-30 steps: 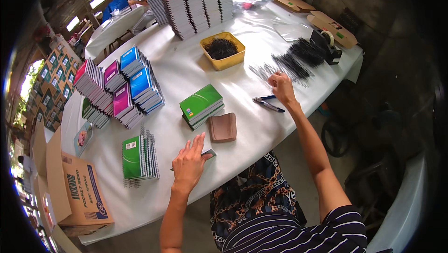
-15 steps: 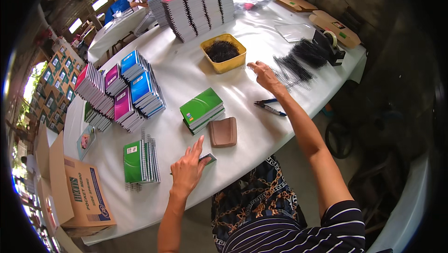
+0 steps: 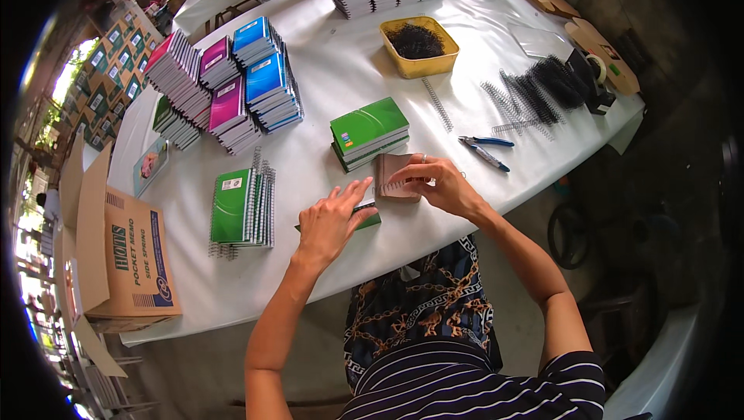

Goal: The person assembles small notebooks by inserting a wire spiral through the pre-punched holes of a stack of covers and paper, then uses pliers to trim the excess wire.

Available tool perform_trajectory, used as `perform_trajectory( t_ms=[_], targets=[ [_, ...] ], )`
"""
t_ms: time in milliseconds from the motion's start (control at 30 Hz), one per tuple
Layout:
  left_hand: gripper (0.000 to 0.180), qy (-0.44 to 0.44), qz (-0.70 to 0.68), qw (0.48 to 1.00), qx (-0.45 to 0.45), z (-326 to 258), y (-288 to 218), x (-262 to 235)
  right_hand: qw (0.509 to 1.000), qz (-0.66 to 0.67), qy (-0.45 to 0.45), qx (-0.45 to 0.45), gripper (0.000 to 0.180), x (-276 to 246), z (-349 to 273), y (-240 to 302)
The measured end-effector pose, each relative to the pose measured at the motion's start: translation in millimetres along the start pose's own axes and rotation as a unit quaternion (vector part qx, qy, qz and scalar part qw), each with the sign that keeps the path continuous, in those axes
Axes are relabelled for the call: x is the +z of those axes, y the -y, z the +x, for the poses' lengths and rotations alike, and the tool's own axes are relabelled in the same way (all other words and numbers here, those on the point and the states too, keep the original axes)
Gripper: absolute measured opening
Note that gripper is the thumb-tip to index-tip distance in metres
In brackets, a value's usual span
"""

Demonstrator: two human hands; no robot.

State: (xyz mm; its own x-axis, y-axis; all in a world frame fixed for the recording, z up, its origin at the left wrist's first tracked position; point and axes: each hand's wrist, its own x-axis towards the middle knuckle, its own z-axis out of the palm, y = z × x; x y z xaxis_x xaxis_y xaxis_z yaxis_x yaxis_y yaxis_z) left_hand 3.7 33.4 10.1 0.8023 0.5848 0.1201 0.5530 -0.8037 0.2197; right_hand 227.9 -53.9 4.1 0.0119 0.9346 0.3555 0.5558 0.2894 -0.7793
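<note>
Where the left grip [image 3: 328, 225] rests, a notebook [image 3: 370, 221] lies beneath.

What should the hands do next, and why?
Maybe bring the wire coil to the green notebook's edge, because the right hand seems to pinch that coil close by, while the left hand rests on the notebook.

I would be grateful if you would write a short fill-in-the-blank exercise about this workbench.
1. The person's ____ hand rests on a small green-covered notebook.
2. The rectangular yellow plastic tub holds wire coils coloured ____.
3. The blue-handled metal pliers lie to the ____ of the stack of green-covered notebooks.
4. The person's right hand is over a rectangular block coloured ____.

Missing words: left; black; right; brown.
</note>
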Motion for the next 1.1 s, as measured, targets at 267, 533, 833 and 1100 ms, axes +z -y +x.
perform_trajectory(
  t_ms=[267,533,833,1100],
  targets=[
    [0.059,-0.021,0.024,0.999,0.031,0,8,6,0.992,0.048,0.112,-0.031,0.021,-7,9,-10],
    [0.06,-0.031,0.033,0.999,0.026,-2,3,0,0.982,-0.134,0.13,-0.039,0.013,-6,10,21],
    [0.053,0.02,-0.047,0.999,0.017,-2,-1,-3,0.967,-0.2,0.136,-0.085,0.013,4,10,27],
    [0.041,0.143,-0.029,0.985,0.093,-6,0,-18,0.973,-0.186,0.134,-0.017,0.021,-23,27,-11]
  ],
)
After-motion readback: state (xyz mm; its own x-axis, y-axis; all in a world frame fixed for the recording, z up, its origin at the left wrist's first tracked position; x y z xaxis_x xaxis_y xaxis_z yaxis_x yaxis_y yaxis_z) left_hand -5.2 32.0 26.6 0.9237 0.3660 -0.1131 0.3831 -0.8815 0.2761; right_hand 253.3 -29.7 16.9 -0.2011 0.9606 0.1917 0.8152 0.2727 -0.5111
